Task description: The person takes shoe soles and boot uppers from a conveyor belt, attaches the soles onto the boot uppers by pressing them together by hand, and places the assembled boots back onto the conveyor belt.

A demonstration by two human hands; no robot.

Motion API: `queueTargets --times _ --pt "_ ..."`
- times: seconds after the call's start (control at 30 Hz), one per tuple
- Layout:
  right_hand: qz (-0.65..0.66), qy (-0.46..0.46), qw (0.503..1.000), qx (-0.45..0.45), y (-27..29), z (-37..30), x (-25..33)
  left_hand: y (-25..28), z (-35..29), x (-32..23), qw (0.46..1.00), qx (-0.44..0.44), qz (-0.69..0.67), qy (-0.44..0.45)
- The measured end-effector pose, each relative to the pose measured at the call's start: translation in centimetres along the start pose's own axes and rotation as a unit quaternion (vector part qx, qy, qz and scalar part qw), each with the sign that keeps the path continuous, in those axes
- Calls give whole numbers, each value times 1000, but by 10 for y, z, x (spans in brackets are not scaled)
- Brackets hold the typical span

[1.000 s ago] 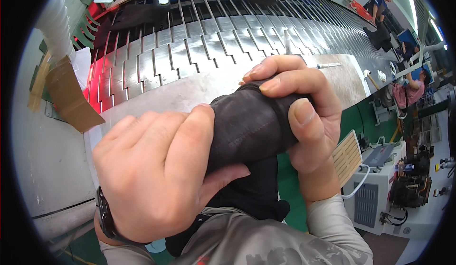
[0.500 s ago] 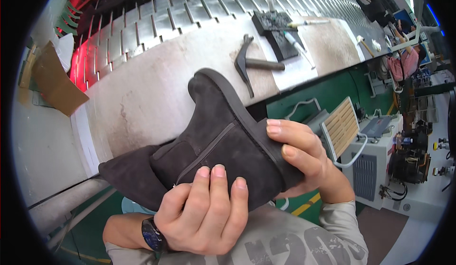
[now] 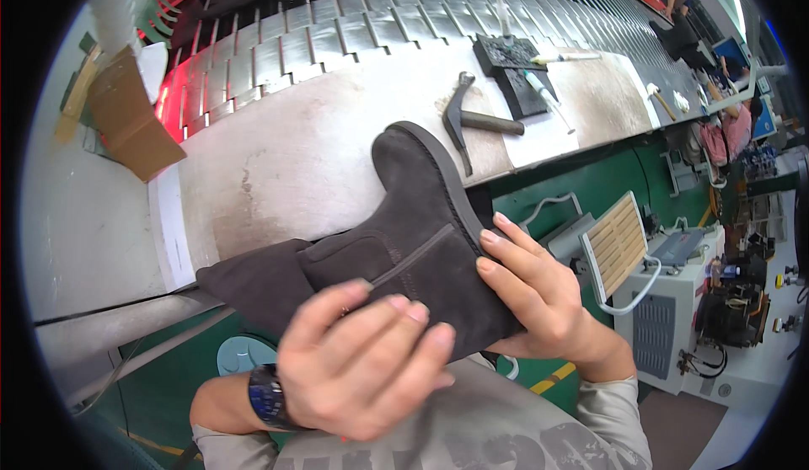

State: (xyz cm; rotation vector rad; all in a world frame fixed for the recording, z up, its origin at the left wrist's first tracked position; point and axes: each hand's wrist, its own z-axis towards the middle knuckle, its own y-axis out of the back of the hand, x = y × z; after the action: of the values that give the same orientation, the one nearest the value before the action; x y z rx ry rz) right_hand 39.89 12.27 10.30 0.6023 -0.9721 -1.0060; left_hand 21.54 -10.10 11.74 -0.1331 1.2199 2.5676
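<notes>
A dark brown suede boot (image 3: pixel 362 255) with a thick dark sole lies on its side, its toe pointing away from me and its shaft toward the left. A zip runs along its side. My right hand (image 3: pixel 539 293) grips the heel end, fingers over the sole edge and thumb hidden underneath. Over the boot's near side is my left hand (image 3: pixel 362 360), slightly blurred, with a dark wristwatch (image 3: pixel 268 394) at its wrist. Its fingers are loosely bent and apart, near the lower end of the zip. Whether their tips touch the suede I cannot tell.
A hammer (image 3: pixel 489 122) lies on the pale worktop (image 3: pixel 278 158) beyond the toe. Behind it are a black block (image 3: pixel 516 70) and syringe-like tubes (image 3: pixel 549 91). A bent brown cardboard (image 3: pixel 131 116) stands at left, metal slats (image 3: pixel 362 28) at the back, and a machine with a slatted board (image 3: pixel 619 247) at right.
The boot sits slightly farther right in view. My left fingers have lifted or slid from the zip area and blur with motion. My right fingers have shifted along the sole and lie straighter.
</notes>
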Motion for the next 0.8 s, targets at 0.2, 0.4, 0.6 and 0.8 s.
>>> queueTargets --times 0.2,0.4,0.6,0.8 --pt "78 -71 982 -156 -25 -12 -7 43 -32 37 965 71 5 251" --pt "330 -123 874 -336 -160 -16 -12 -22 -29 7 962 60 -224 143" --pt "296 -97 933 -180 -188 -32 -12 -13 -49 95 894 -216 -212 330" --pt "266 -161 937 -161 -214 -72 -47 -78 -21 189 825 -6 -427 369"
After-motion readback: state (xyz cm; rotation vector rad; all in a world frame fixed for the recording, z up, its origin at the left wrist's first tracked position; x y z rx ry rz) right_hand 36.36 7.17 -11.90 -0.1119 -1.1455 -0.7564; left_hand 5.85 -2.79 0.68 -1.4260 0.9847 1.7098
